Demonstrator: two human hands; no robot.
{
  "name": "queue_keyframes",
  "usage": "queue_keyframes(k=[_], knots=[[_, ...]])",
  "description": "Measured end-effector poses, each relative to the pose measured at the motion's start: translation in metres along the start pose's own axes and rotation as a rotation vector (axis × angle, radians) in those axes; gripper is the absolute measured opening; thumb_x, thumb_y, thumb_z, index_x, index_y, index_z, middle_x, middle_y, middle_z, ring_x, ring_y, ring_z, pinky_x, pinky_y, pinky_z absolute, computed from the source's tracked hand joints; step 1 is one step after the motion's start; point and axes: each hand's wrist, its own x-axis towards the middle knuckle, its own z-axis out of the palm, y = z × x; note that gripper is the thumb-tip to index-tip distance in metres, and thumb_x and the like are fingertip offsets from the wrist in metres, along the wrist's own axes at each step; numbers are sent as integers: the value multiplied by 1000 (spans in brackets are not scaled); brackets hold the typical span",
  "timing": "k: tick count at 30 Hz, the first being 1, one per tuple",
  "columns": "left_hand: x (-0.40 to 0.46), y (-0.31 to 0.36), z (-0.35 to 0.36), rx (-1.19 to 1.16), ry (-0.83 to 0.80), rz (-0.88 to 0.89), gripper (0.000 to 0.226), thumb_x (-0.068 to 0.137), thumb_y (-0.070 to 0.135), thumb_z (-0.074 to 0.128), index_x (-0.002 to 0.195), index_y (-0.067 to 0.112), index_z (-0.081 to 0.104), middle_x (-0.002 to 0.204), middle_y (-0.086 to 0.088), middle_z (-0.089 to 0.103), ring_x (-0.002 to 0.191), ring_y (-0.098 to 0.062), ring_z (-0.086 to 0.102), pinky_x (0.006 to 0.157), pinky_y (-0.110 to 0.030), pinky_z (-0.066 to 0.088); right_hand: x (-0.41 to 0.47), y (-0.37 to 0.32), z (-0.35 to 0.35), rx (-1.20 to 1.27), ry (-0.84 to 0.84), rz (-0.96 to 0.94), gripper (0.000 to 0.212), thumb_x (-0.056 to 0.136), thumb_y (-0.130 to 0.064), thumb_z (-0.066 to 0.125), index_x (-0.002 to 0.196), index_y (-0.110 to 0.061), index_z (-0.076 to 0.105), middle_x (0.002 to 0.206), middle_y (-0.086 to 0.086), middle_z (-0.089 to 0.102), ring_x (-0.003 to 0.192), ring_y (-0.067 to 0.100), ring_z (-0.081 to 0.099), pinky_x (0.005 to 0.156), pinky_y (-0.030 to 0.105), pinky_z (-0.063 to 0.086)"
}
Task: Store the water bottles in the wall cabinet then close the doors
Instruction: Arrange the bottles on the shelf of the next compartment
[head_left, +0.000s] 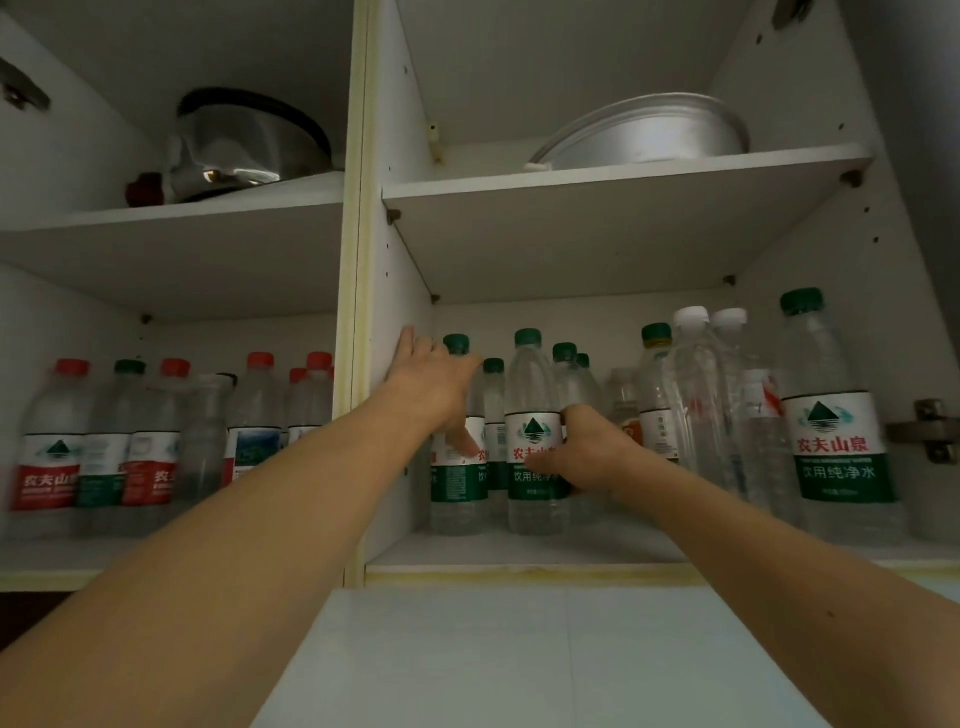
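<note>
The open wall cabinet (358, 291) has two compartments. In the right one, several green-capped water bottles stand on the lower shelf (519, 556). My left hand (431, 389) holds the leftmost water bottle (457, 478) next to the divider, thumb across its label and fingers along its left side. My right hand (592, 452) grips the neighbouring green-label water bottle (532, 395), thumb on the label and fingers round its right side. Both bottles stand upright on the shelf.
More bottles fill the right side, including a tall green-label bottle (831, 415) and white-capped bottles (696, 395). The left compartment holds red- and green-capped bottles (52, 441). Upper shelves carry a steel pot (244, 145) and a metal basin (644, 130). A door hinge (930, 431) juts out at right.
</note>
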Motion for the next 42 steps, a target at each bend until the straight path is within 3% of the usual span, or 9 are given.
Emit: queue_keyframes(k=[3, 7, 16, 20, 25, 29, 33, 38, 42], knots=[[-3, 0, -5, 114, -14, -30, 122, 56, 85, 71, 154, 26, 28, 151, -16, 45, 145, -38, 29, 120, -63, -5, 3, -7, 7, -26, -33, -10, 23, 89, -18, 75, 90, -20, 53, 114, 9, 68, 107, 27, 66, 94, 43, 57], [-7, 1, -7, 236, -26, -52, 121, 61, 89, 64, 155, 23, 27, 153, -17, 41, 148, -39, 25, 119, -64, -8, 12, -14, 21, -56, -53, -37, 28, 90, -19, 75, 113, -11, 61, 117, 10, 68, 108, 26, 65, 93, 38, 55], [-17, -1, 1, 377, 47, -22, 120, 69, 85, 63, 156, 12, 25, 155, -17, 39, 147, -36, 28, 121, -61, 1, 23, -17, 35, -40, -51, -38, 33, 89, -21, 76, 118, -11, 62, 119, 9, 68, 99, 21, 62, 89, 36, 54], [-18, -4, 3, 351, 74, -5, 119, 68, 83, 67, 155, 13, 27, 153, -15, 41, 144, -35, 33, 122, -59, 5, 17, -17, 35, -43, -44, -34, 38, 90, -20, 75, 124, -10, 61, 123, 10, 68, 110, 25, 64, 98, 41, 54], [-18, -8, 1, 98, 265, 27, 105, 73, 78, 66, 150, 17, 31, 142, -15, 49, 131, -33, 47, 112, -50, 35, -13, -13, 22, -111, 87, -149, 46, 92, -26, 72, 132, -13, 53, 125, 6, 64, 112, 22, 63, 90, 32, 53], [-14, 2, -3, -165, 461, 93, 76, 85, 63, 66, 140, 16, 40, 133, -13, 50, 120, -30, 50, 90, -41, 48, -46, 2, -10, -261, 487, -373, 38, 97, -24, 63, 133, -17, 56, 125, -2, 58, 110, 12, 55, 93, 30, 52], [-5, 28, -12, -433, 555, 166, 65, 92, 53, 63, 140, 15, 42, 135, -11, 51, 121, -28, 49, 92, -43, 52, -74, 20, -43, -384, 837, -469, 39, 90, -19, 69, 127, -14, 58, 126, 3, 51, 113, 19, 43, 91, 32, 43], [16, 64, -24, -653, 509, 231, 61, 96, 43, 64, 145, 16, 39, 142, -11, 46, 127, -28, 47, 93, -38, 47, -87, 55, -58, -430, 758, -160, 78, 88, -32, 74, 149, -19, 28, 149, 13, 27, 133, 33, 35, 107, 45, 41], [37, 86, -26, -851, 401, 218, 64, 98, 40, 62, 151, 16, 34, 151, -12, 38, 130, -29, 46, 93, -36, 43, -93, 71, -58, -252, 648, -81, 82, 90, -35, 73, 152, -19, 22, 141, 9, 47, 119, 28, 57, 96, 44, 52]])
